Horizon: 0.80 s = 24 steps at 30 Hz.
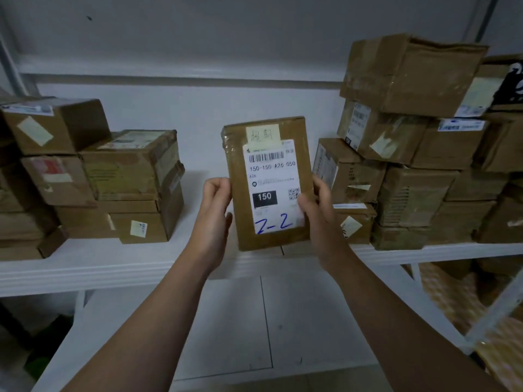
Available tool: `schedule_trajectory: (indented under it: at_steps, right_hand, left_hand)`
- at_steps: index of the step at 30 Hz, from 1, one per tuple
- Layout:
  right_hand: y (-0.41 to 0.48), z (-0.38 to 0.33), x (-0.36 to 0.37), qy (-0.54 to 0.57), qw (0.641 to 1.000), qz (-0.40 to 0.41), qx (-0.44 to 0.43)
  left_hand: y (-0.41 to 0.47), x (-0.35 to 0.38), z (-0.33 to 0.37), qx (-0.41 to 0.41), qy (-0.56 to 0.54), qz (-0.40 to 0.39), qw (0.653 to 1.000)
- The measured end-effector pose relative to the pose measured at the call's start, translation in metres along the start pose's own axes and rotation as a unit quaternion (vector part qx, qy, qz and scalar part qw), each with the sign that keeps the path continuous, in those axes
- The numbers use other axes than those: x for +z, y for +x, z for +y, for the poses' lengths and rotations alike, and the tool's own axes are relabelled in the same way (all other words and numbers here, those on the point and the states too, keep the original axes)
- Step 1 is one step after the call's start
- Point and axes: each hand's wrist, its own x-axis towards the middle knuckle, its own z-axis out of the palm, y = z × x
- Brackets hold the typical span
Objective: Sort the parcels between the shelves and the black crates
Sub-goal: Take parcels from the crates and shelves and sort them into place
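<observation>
Parcel (268,183) stood upright above the white shelf (113,267), in the gap between two box stacks — left hand (216,205) and right hand (318,206) each gripped a side edge, label marked "2-2" facing the camera.

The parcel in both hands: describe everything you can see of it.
The parcel is a flat brown cardboard packet, glossy with clear tape, held upright with its face to the camera. A pale yellow note with handwritten characters sits at the top. Below it a white shipping label shows a barcode, 150-150-A26 050, a black 150 box, a QR code and blue handwriting like 2-2. The left hand pinches its left edge, the right hand its right edge, in front of the white shelf.
</observation>
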Motion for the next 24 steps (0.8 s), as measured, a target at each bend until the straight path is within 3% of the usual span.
schedule_trajectory:
  at_steps: [4, 8, 12, 24]
  right_hand:
    - [-0.005, -0.009, 0.009, 0.051, 0.999, 0.013, -0.012]
    - [-0.011, -0.009, 0.009, 0.058, 0.997, -0.044, 0.010]
    - [-0.021, -0.014, 0.014, 0.069, 0.997, -0.031, 0.023]
    - [-0.062, -0.039, 0.067, 0.071, 0.996, 0.006, 0.046]
  left_hand:
    - [-0.010, 0.006, 0.002, 0.041, 0.015, 0.030, 0.999]
    - [-0.020, 0.000, 0.002, 0.102, 0.015, -0.026, 0.994]
    - [-0.030, -0.003, 0.007, 0.126, 0.010, -0.033, 0.991]
    - [-0.058, -0.056, 0.032, 0.071, -0.005, -0.089, 0.994]
